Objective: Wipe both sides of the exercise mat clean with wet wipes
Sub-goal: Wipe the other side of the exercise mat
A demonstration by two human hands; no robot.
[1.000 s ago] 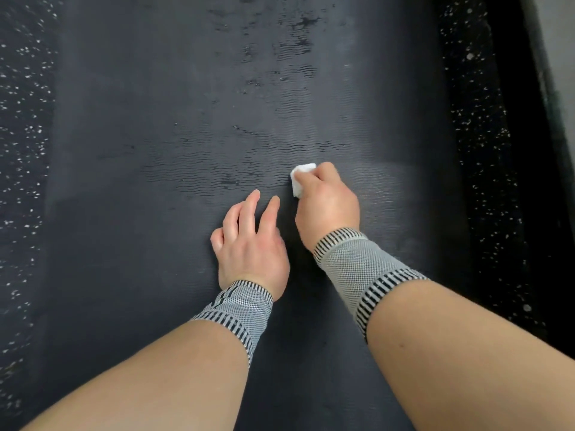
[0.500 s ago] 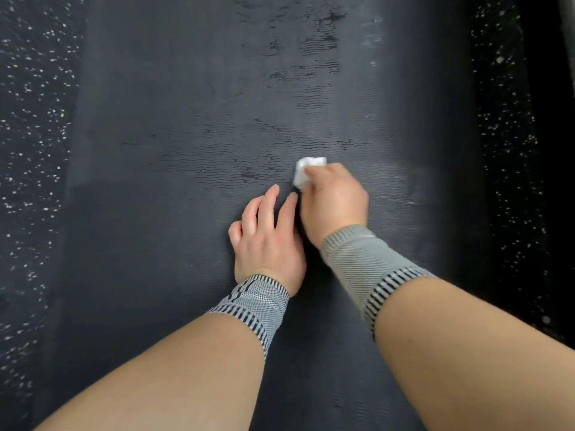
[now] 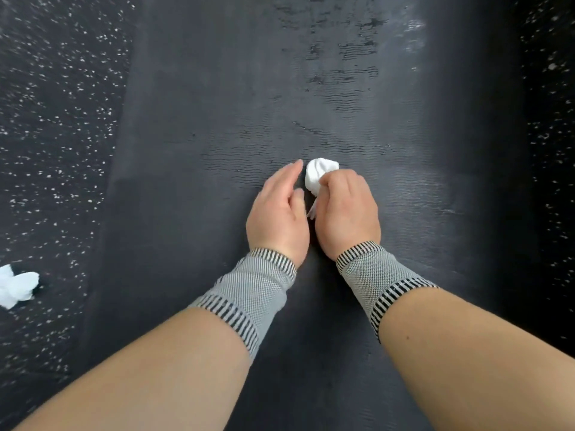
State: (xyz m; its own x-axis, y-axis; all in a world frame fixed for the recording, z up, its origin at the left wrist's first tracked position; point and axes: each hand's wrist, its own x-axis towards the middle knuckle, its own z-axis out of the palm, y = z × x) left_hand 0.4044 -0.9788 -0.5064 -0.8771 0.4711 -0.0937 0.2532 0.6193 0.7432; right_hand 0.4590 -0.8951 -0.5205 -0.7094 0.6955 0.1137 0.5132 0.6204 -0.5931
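Risk: wipe (image 3: 320, 175) is balled up in right hand (image 3: 347, 213) pinch mid-mat (image 3: 193, 213), left hand (image 3: 278, 213) beside it with relaxed, straight fingers, so small contact patch likely skips streaks between passes unless it's unfolded.

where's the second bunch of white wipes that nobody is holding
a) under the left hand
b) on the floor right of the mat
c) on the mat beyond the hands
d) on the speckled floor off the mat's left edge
d: the loose wipes lie on the speckled floor, off the left edge of the mat, while the right hand grips the other wipe.
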